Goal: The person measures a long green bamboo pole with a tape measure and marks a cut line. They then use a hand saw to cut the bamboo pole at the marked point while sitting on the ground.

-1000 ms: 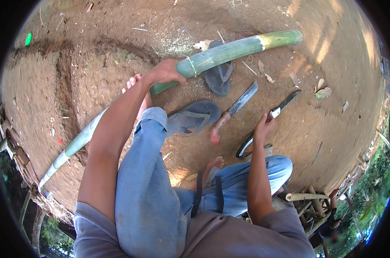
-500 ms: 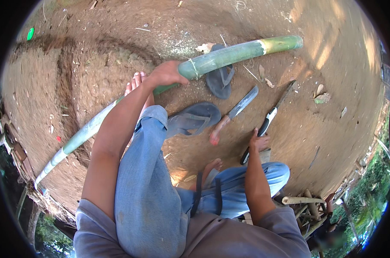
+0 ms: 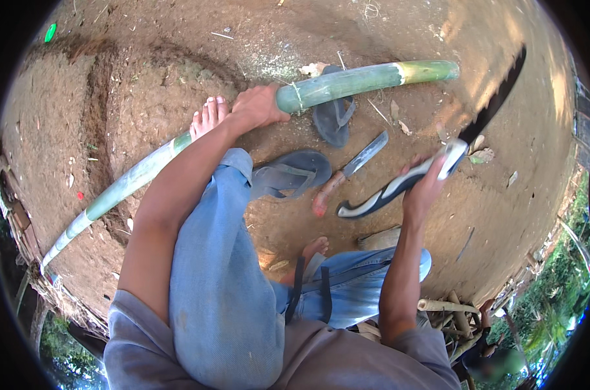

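A long green bamboo pole lies slantwise over the ground, its thick end at the upper right. My left hand is closed over it near a pale-ringed joint, next to my bare foot, which rests against the pole. In my right hand is a hand saw with a black-and-white handle, its dark curved toothed blade raised toward the upper right. The blade is apart from the bamboo. Between my hands, a knife with a worn wooden handle lies on the soil.
One dark flip-flop sits partly beneath the pole, another beside my knee. A short wooden block is by my right knee. Cut bamboo poles are stacked at lower right, near another person. Dry leaves lie beyond the saw.
My right hand has lifted the saw off the ground and moved it up and to the right. My left hand stays on the bamboo, which has barely shifted.
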Tool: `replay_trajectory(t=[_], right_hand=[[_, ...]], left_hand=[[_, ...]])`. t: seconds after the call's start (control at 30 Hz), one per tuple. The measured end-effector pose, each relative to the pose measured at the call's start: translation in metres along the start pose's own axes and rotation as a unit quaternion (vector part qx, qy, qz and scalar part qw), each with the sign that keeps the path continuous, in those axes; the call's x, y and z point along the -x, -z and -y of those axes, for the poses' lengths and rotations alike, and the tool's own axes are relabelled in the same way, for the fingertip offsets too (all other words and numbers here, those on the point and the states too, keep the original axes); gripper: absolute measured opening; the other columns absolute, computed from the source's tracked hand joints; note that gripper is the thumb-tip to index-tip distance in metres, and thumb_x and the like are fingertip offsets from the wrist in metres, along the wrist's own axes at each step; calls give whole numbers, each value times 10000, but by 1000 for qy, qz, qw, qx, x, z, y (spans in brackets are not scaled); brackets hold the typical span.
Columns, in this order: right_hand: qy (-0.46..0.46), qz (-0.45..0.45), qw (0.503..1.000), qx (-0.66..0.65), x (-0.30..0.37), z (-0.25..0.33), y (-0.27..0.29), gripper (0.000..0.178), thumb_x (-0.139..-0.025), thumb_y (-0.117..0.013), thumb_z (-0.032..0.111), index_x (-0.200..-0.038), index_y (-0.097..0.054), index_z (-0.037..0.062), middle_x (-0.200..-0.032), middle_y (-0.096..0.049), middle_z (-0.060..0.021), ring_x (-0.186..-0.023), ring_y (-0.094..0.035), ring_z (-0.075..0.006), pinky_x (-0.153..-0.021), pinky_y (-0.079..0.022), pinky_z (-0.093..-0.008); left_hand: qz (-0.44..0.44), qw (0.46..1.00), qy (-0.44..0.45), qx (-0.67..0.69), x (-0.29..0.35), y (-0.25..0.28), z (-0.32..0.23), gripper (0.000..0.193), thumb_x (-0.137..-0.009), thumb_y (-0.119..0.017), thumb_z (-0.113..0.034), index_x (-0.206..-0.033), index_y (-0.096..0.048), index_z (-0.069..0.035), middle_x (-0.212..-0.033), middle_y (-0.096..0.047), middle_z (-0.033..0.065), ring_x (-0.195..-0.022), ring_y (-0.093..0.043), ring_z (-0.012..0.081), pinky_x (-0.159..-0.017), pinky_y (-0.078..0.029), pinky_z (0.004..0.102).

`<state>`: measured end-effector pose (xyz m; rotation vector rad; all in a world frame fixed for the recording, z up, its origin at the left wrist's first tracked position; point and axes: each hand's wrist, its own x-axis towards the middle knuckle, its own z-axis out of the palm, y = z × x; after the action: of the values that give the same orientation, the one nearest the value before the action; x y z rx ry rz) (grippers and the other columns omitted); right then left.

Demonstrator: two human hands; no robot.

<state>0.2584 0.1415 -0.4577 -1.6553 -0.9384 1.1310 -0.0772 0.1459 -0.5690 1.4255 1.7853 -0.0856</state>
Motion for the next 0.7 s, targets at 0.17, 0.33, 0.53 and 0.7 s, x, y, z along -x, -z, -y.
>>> replay_trajectory(t=[0.17, 0.33, 0.53, 0.7], right_hand=[[-61, 171, 949, 257, -15, 61, -72, 513, -1041, -510, 493, -1221, -490, 13, -696, -520, -16, -545, -511, -105, -475, -441, -280], [-161, 321, 906, 223, 49, -13, -79, 518, -1059, -428, 519, -1242, -506, 41, -700, -542, -19, -565, -523, -110, -530, -457, -299], [-111, 362, 888, 260, 75, -36, -80, 457, -1090, -373, 456, -1222, -499, 37, -718, -540, -60, -587, -563, -150, -517, -461, -319], [-175, 371, 855, 317, 82, 0, -72, 436, -1090, -394, 404, -1167, -500, -12, -702, -589, -122, -651, -666, -264, -607, -517, -419]], left_hand=[[-67, 997, -14, -39, 9, -11, -3, 712, -724, -852, -385, -1264, -564, -21, -1099, -709, 227, -1056, -691, 387, -929, -549, 489], [-63, 997, -33, -19, 2, -5, 0, 615, -727, -832, -373, -1175, -604, -19, -1036, -711, 244, -986, -695, 429, -885, -545, 513], [-34, 999, -14, -28, -2, -1, -2, 612, -714, -852, -393, -1149, -663, -6, -1090, -719, 229, -1065, -692, 376, -931, -548, 461], [-14, 999, -14, -26, -7, 0, 3, 637, -715, -828, -394, -1193, -638, -18, -1079, -713, 238, -1041, -687, 403, -928, -539, 481]])
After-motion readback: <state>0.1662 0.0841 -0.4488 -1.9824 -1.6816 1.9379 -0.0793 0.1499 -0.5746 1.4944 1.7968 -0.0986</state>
